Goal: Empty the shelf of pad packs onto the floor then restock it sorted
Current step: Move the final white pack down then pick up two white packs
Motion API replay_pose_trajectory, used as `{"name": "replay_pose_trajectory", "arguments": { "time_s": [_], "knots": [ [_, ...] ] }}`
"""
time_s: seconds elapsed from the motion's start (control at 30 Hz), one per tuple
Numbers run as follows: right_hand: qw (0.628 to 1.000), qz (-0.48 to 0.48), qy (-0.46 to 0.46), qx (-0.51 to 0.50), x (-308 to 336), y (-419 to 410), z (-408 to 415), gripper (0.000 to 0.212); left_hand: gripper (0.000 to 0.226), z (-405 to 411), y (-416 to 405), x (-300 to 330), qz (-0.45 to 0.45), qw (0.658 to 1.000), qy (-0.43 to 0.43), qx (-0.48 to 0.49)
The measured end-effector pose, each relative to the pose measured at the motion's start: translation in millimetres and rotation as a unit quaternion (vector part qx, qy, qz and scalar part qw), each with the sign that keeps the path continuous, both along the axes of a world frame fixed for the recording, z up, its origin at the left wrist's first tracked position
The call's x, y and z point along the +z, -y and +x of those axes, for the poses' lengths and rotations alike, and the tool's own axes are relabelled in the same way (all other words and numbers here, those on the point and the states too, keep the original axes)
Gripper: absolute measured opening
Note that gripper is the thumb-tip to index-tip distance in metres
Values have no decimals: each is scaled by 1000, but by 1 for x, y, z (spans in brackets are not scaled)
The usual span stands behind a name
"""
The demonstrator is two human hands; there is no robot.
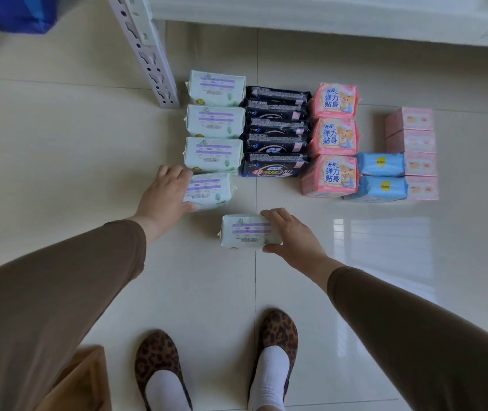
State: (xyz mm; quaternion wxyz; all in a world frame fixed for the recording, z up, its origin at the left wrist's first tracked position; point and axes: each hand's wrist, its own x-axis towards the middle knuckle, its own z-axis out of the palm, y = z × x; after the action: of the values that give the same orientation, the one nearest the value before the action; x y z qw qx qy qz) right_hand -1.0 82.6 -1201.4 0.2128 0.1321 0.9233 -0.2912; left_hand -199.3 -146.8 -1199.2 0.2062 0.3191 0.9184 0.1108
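On the tiled floor beside 4 sorted rows of pad packs, the left hand grips 1 pale green pack while the right hand grips another pale green pack.

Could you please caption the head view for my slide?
Both hands, left and right, grip pale green pad packs beside sorted rows on the floor.

We see long, close-fitting brown sleeves on both arms, plain and smooth, each ending at the wrist, so that the left hand and the right hand are bare, with no rings, watch or gloves that we can make out. On the feet we see slip-on flats in a leopard print of brown with dark spots, cut low at the top. White socks show in their openings.
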Motion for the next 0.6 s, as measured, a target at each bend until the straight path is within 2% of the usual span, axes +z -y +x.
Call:
{"name": "replay_pose_trajectory", "arguments": {
  "time_s": [0.13,0.27,0.47,0.6],
  "knots": [
    [999,-25,1,-44,69,-15,-1,74,67,-10,14,64,4,1000,24,14],
    [995,-53,2,-84,171,-35,-23,77,72,-31,15,164,7,999,45,20],
    [994,-66,-1,-86,369,-67,-72,84,73,-66,1,362,30,998,42,20],
    [996,-62,-35,-60,522,-82,-91,82,72,-87,-7,507,53,998,20,17]
  ]
}}
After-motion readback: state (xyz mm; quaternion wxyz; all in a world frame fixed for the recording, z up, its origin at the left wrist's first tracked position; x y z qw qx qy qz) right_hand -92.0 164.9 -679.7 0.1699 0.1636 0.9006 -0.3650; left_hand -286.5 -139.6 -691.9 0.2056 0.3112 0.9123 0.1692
